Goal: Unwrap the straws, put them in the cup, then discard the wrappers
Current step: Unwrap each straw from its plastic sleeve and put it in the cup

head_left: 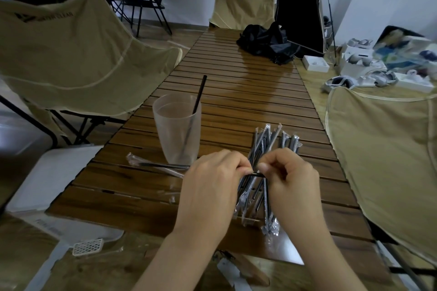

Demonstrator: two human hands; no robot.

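Both our hands pinch one black straw (256,174) between them: our left hand (210,186) clasps the wrapped length, our right hand (287,181) grips the bare black end that shows in the gap; the wrapper (163,168) of this straw runs out leftward past the left hand, lying along the slatted wooden table (248,101) toward the foot of the cup; we judge this to be the unwrapping step, with the straw partly drawn out of its sleeve. Beneath and just beyond our hands lies the heap of wrapped straws (272,144), fanned and crossing one another, a good many not yet opened; a little clear scrap (171,198) lies on the table left of our left wrist. Farther off to the left stands the translucent cup (176,130), upright, with one unwrapped straw (199,94) leaning in it. Next we should pull the hands apart until the straw comes free, then carry it over to the cup; the sleeve is thin and may tear or cling.
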